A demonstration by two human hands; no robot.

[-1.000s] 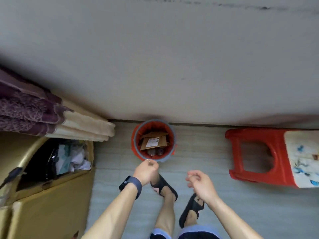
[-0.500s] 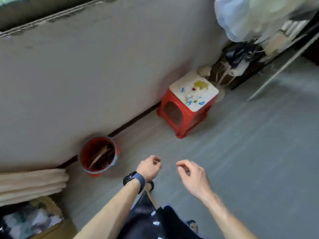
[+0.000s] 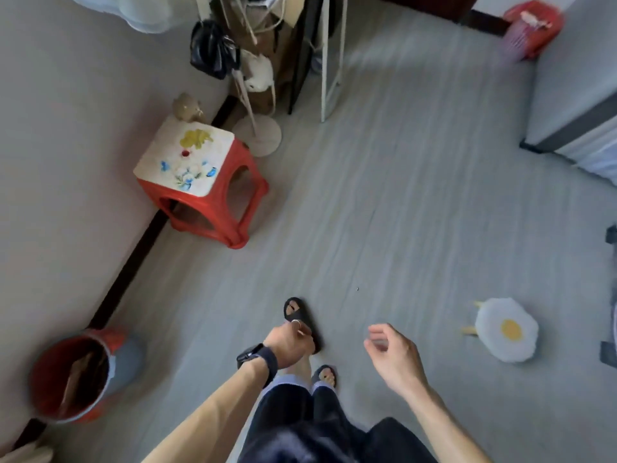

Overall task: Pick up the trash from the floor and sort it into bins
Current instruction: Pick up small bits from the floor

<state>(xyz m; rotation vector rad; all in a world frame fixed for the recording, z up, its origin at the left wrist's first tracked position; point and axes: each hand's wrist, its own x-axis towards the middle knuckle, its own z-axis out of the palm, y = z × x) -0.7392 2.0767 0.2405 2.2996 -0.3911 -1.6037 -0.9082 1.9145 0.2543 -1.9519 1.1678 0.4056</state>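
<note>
Red bin [image 3: 71, 375]: down at the floor's left edge, hard against the wall, mouth tipped toward the camera.
Cardboard [image 3: 80, 369]: brown pieces inside the bin, blurred, leaning on its inner wall.
Red stool [image 3: 200, 182]: farther along that same wall edge, upright, with a flowered white top.
Black bag [image 3: 213, 48]: hanging among the clutter at the floor's far-left corner.
Left hand [image 3: 288, 342]: over mid-floor, back to the camera and clenched in a loose fist. A ring shows on one finger and a dark watch on the wrist, and nothing shows in its grip.
Sandal [image 3: 302, 320]: black, planted on the floor just beyond that fist.
Right hand [image 3: 392, 355]: well apart from the left, released, with its fingers only loosely bent. It is empty and touching nothing.
Fried-egg cushion [image 3: 505, 330]: white with a yellow centre, on the floor toward the right edge.
Red basket [image 3: 531, 28]: up in the floor's far-right corner, blurred.
</note>
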